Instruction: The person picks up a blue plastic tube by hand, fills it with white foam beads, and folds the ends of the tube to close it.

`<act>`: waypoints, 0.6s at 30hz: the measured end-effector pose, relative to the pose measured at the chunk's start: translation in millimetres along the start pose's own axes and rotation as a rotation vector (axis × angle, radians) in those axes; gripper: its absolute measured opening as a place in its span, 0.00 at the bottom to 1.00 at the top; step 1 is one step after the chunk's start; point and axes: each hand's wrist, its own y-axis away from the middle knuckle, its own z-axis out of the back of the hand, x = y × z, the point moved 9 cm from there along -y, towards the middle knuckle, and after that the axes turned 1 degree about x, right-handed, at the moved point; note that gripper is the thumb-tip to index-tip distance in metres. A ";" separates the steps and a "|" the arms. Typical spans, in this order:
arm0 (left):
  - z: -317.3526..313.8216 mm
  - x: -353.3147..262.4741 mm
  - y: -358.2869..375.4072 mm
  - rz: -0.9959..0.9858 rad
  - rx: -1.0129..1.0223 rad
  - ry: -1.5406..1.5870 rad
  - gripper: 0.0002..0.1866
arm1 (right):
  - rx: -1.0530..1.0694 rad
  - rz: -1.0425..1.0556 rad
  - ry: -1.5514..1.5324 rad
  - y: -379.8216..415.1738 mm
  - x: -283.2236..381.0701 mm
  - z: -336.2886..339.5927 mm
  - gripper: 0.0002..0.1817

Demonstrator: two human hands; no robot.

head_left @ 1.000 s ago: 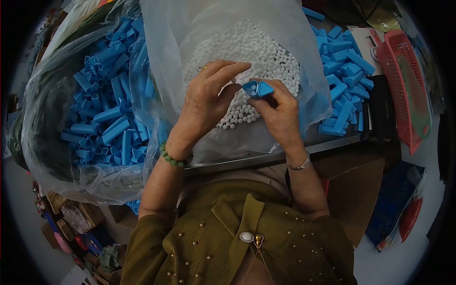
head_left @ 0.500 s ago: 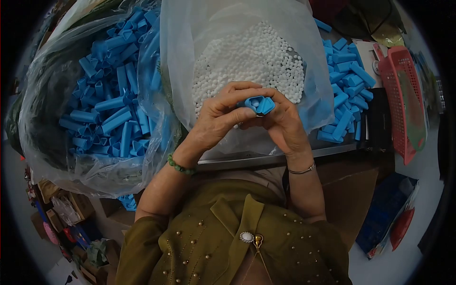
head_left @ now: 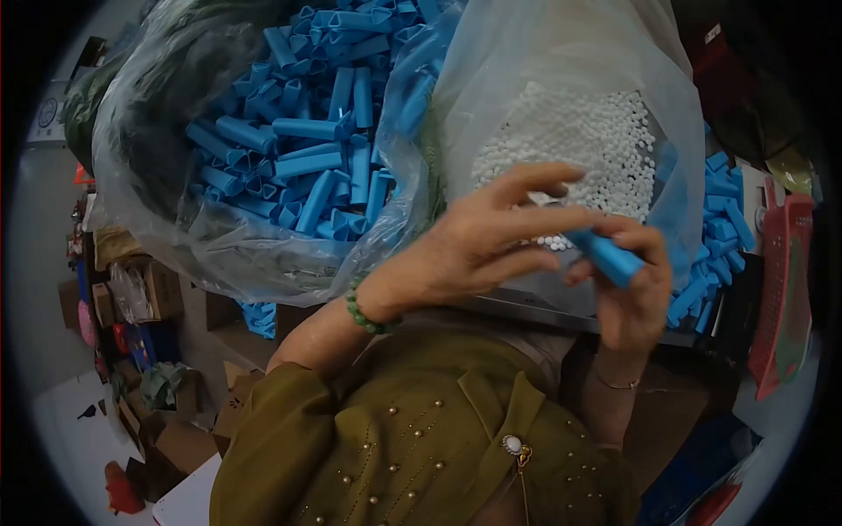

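My right hand (head_left: pixel 638 305) is wrapped round a blue triangular plastic tube (head_left: pixel 617 262), holding it tilted near the table edge. My left hand (head_left: pixel 491 230), with a green bead bracelet at its wrist, is close to the tube's far end, its fingers stretched out and apart, slightly blurred. Beneath and beyond both hands, small white balls (head_left: pixel 579 140) lie spread in a clear plastic bag (head_left: pixel 474 79). The tube's far end is partly hidden behind my left fingers.
At the left is a large clear plastic bag (head_left: pixel 140 237) full of blue tubes (head_left: pixel 307 167). More blue tubes (head_left: pixel 721 228) are piled at the right, beside a pink plastic basket (head_left: pixel 783 289). Cardboard boxes (head_left: pixel 189 443) stand on the floor at lower left.
Both hands were closed together round the tube with its open end upward. Now my left hand has opened off it, and my right hand has tipped the tube. The view has turned left.
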 end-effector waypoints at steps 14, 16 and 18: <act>160.3 59.2 47.6 0.177 -0.306 -1.429 0.06 | -0.852 0.449 1.157 23.7 140.2 106.2 0.15; 160.1 20.1 34.5 0.169 -0.417 -1.041 0.06 | -0.412 0.362 1.023 14.6 113.0 68.8 0.14; 134.5 -0.8 21.9 0.234 -0.399 -0.422 0.06 | -0.230 0.372 1.075 7.1 82.4 13.0 0.16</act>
